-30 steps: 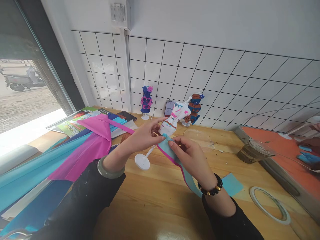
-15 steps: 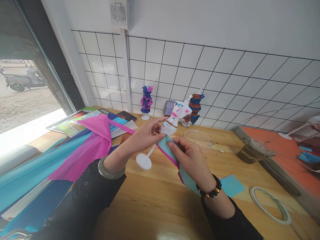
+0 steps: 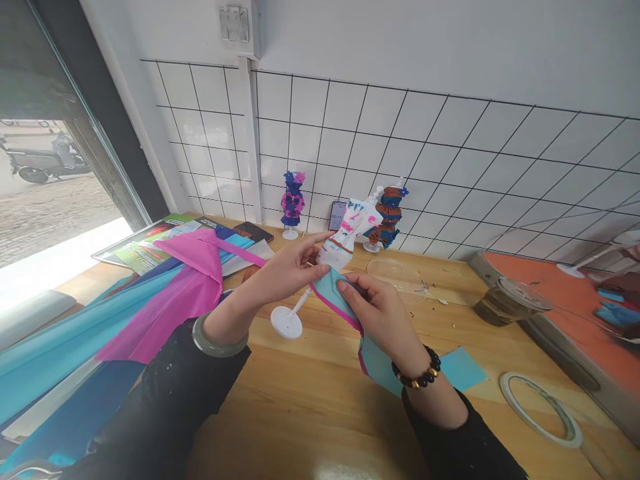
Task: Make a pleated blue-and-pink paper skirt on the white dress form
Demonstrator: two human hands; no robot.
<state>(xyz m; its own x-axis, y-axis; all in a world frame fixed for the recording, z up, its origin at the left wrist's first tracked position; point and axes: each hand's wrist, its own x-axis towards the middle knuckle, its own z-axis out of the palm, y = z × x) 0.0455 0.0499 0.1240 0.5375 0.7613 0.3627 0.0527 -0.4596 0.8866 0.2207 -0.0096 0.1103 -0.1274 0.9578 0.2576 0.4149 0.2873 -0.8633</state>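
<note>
The miniature dress form [image 3: 350, 230] is held off the worktop [image 3: 280, 413] near the middle of the view, tilted, its neck pointing between 1 and 2 o'clock and its round white base [image 3: 287, 323] towards 7 o'clock. The left hand [image 3: 300, 263] grips the form's lower end, thumb pressed down at the top corner of a pink-edged light-blue strip [image 3: 330, 287]. The right hand [image 3: 377, 307] pinches that strip between thumb and fingers, just beside the left thumb.

The likeliest trouble is at that corner: if the left thumb eases off, the strip could slip or sit crooked against the hem. A hard pull from the right hand could crease or tear it, since it looks thin and papery. The loose tail sags towards 5 o'clock under the right wrist, where the black beaded bracelet [image 3: 416, 375] might catch it or the forearm crush it.

The tilt carries its own risk. A twist of the left wrist could swing the neck into the brown-and-teal dressed form [image 3: 390, 217] at 2 o'clock. At 9 o'clock, a narrow pink band [image 3: 243, 251] runs behind the left hand; a sideways move could drag it. A wide sweep of the right arm towards 3 o'clock might knock the plastic cup [image 3: 513, 303].
</note>
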